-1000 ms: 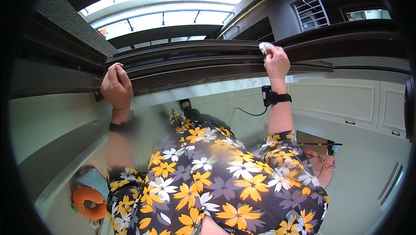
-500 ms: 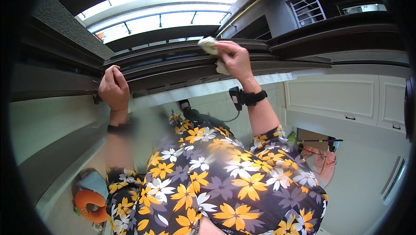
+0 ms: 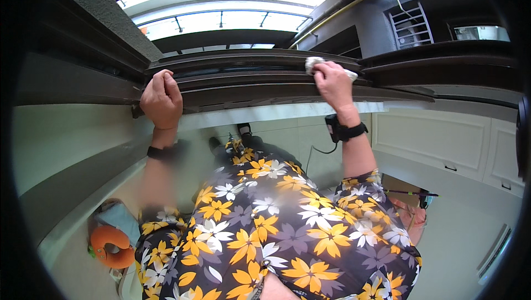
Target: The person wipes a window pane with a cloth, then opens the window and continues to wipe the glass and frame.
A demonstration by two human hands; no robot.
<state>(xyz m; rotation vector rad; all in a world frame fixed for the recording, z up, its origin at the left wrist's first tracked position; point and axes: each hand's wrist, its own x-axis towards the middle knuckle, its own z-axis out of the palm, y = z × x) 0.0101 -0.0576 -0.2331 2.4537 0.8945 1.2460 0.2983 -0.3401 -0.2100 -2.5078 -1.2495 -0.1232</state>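
A white cloth point(image 3: 314, 65) is bunched under my right hand point(image 3: 333, 85), which presses it onto the dark window track point(image 3: 238, 78) toward its right end. Part of the cloth shows on either side of the fingers. At the left end of that track, my left hand point(image 3: 161, 98) is closed against the frame. Its fingers are curled together, and anything inside them is hidden. Below the track runs a pale sill point(image 3: 276, 114).
Dark window frames rise at the left point(image 3: 66, 78) and right point(image 3: 442, 70). Beyond the opening are a railing and a yellow pipe point(image 3: 359, 6). White cabinets point(image 3: 431, 136) stand at right. An orange neck pillow point(image 3: 99, 239) lies at lower left.
My right hand has slid to the right along the track with the cloth and now lies flatter over it. The left hand keeps its place at the frame while the view shifts slightly.
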